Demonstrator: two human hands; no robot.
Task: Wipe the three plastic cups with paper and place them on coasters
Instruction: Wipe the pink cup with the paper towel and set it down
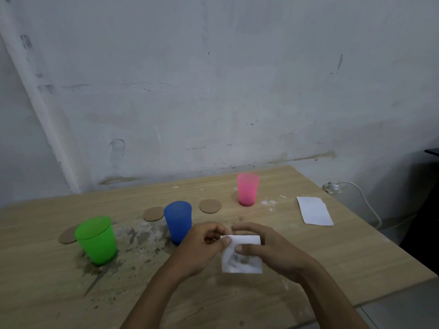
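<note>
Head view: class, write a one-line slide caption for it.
Both hands, left hand and right hand, pinch a smudged paper near the green cup, blue cup and pink cup.

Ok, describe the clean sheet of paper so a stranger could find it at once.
Start at the wooden table and go to its right side, past the pink cup. The clean paper lies flat there, alone. Unlike the smudged paper pinched in both hands, it is unmarked and untouched.

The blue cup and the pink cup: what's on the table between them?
In the head view, one round cardboard coaster lies flat between the blue cup and the pink cup, with nothing standing on it.
</note>
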